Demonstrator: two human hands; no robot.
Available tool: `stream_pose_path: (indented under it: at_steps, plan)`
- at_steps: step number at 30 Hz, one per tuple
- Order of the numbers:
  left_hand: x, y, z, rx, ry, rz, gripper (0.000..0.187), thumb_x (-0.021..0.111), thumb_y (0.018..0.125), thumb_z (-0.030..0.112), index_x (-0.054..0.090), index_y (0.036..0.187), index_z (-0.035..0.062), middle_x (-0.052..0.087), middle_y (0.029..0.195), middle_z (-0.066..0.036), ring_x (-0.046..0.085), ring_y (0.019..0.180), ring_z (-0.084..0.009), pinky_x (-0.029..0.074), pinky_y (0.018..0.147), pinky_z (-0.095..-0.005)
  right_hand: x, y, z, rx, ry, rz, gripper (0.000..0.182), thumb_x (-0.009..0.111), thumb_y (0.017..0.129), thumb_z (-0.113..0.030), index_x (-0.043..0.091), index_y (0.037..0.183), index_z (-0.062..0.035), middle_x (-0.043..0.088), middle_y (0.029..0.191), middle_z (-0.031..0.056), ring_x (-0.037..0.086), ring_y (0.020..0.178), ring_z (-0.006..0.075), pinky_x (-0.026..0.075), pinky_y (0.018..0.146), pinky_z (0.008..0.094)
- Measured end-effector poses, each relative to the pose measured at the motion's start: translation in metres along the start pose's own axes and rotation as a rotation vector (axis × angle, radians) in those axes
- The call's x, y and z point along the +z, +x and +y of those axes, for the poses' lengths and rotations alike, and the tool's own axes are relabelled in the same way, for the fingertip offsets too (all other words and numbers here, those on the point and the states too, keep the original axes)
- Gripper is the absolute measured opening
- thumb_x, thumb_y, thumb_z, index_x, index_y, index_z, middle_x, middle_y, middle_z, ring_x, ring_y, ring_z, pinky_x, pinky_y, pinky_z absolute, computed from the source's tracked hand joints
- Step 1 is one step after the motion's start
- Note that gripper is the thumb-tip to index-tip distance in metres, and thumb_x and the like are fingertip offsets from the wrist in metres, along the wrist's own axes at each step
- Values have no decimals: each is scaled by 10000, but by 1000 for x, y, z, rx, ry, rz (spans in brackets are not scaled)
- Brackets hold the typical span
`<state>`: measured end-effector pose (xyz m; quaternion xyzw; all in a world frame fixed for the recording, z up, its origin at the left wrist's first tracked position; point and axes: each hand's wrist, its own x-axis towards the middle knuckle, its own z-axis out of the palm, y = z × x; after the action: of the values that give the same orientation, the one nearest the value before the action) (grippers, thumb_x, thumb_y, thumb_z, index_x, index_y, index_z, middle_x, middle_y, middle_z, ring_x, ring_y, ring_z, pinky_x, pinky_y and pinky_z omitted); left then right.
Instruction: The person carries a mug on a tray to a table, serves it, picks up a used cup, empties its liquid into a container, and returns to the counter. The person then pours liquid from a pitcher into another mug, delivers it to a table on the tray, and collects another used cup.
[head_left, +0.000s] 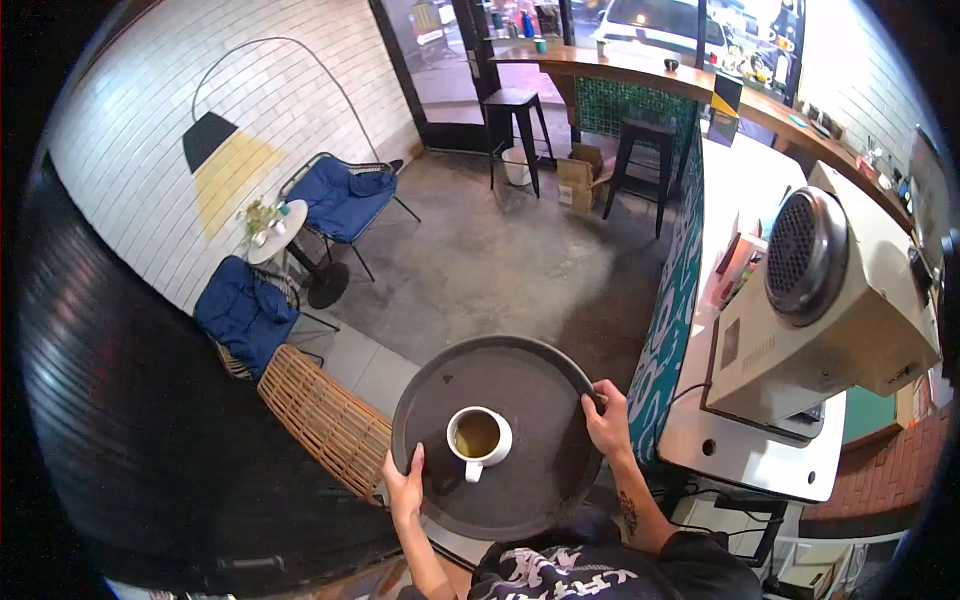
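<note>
A round dark serving tray point(540, 440) is held level in front of my body by both hands. On it, left of the middle, stands a white mug point(496, 448) with a yellow-brown liquid inside, its handle pointing toward me. My left hand point(405, 487) grips the tray's left rim, thumb on top and the other fingers hidden beneath. At the right rim, my right hand point(606, 420) is closed round the edge in the same way. Neither hand touches the mug.
To the right is a white counter point(680, 430) with a beige machine point(830, 310). A wicker bench point(325, 415) lies to the left, beyond it blue-cushioned chairs point(345, 200) and a small round table point(280, 235). Black stools point(515, 130) and a cardboard box point(577, 183) stand by the far wooden bar point(620, 68).
</note>
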<state>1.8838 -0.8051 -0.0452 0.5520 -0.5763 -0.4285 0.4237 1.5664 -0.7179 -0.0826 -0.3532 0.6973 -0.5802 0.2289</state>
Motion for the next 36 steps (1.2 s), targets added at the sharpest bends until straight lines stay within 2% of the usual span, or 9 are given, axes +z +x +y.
stream_pose_path:
  at_steps: [10, 12, 13, 17, 20, 26, 28, 34, 36]
  plan:
    - [85, 212, 40, 48, -2, -136, 306, 668, 882, 186, 583, 1056, -51, 649, 963, -86, 571, 881, -151, 467, 811, -301, 49, 183, -10, 11, 63, 152, 81, 583, 840, -7, 540, 862, 59, 589, 748, 85, 589, 744, 151, 465, 674, 302]
    - [113, 255, 51, 65, -47, -140, 307, 670, 880, 183, 584, 1059, -52, 649, 959, -87, 573, 882, -152, 468, 811, -300, 53, 223, -7, -61, 97, 204, 44, 561, 876, 2, 524, 857, 16, 494, 662, -19, 469, 596, 45, 344, 506, 220]
    - [126, 274, 60, 83, -54, -142, 303, 672, 878, 182, 584, 1052, -51, 651, 956, -89, 576, 877, -152, 470, 806, -300, 54, 242, -7, -66, 90, 230, 50, 563, 877, 1, 524, 850, 17, 491, 656, -25, 455, 590, 37, 332, 501, 215]
    - [180, 338, 90, 74, -17, -182, 283, 681, 874, 177, 584, 1022, -43, 658, 944, -88, 588, 851, -151, 479, 784, -305, 44, 310, -14, -42, 19, 280, 48, 567, 875, 5, 526, 852, 16, 498, 665, -23, 448, 594, 35, 333, 502, 217]
    - [228, 395, 88, 108, -136, -315, 286, 678, 877, 187, 584, 1021, -41, 659, 940, -88, 592, 851, -151, 482, 784, -309, 34, 354, -9, 58, 25, 349, 66, 578, 868, -9, 540, 867, 46, 581, 728, 53, 553, 698, 98, 440, 627, 264]
    - [344, 510, 74, 204, 178, -158, 439, 663, 887, 258, 544, 1144, -77, 636, 1057, -143, 580, 987, -187, 447, 890, -309, 21, 454, -1, 98, 8, 532, 61, 577, 860, -5, 547, 863, 48, 590, 741, 70, 572, 709, 119, 448, 649, 276]
    - [372, 538, 131, 34, 1, -483, 521, 668, 882, 273, 502, 1209, -97, 615, 1109, -158, 573, 1023, -208, 441, 914, -312, 16, 487, 2, 121, -84, 578, 65, 578, 858, -8, 548, 867, 49, 592, 743, 75, 579, 719, 124, 449, 660, 273]
    - [492, 652, 144, 60, -141, -629, 325, 672, 876, 189, 531, 1076, -24, 609, 1022, -83, 560, 944, -149, 452, 844, -281, -4, 597, 18, 129, -70, 726, 72, 579, 862, -19, 557, 870, 49, 599, 763, 74, 586, 749, 113, 456, 682, 262]
    - [529, 679, 153, 117, -150, -604, 323, 673, 875, 187, 520, 1075, -14, 609, 1004, -73, 560, 927, -144, 452, 832, -278, -9, 631, 25, 45, -79, 816, 53, 594, 864, -14, 548, 848, 9, 508, 655, -45, 442, 572, 9, 325, 502, 191]
